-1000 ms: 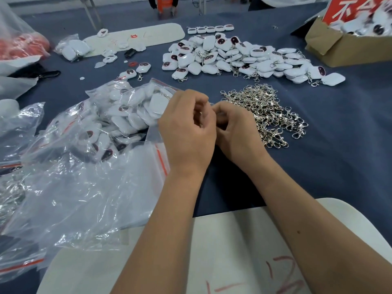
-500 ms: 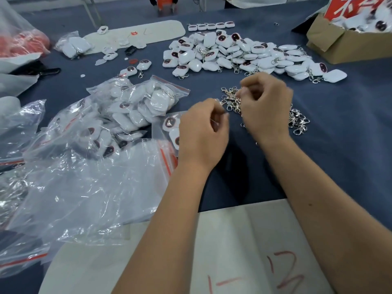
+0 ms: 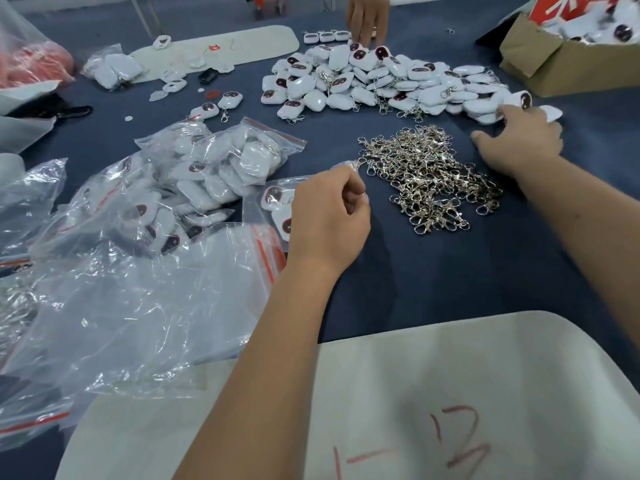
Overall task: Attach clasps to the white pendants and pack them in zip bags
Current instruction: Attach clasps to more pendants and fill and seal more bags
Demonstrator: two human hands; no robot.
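A heap of white pendants (image 3: 381, 83) with dark red ovals lies at the far middle of the blue table. In front of it is a pile of silver clasps (image 3: 427, 174). My left hand (image 3: 329, 216) pinches the top edge of a small zip bag (image 3: 273, 202) that holds a few pendants. My right hand (image 3: 519, 140) reaches out to the right end of the pendant heap, its fingers spread over the pendants there; whether it holds one is blurred.
Filled zip bags (image 3: 225, 168) and loose empty bags (image 3: 138, 306) cover the left side. A white board (image 3: 467, 393) with red marks lies nearest me. A cardboard box (image 3: 554, 64) of pendants stands far right. Another person's hand (image 3: 367, 19) touches a row of pendants at the far edge.
My right hand left the bag, passed over the clasp pile and reached the right end of the pendant heap. My left hand stayed on the bag. Another person's hand appeared at the far edge.
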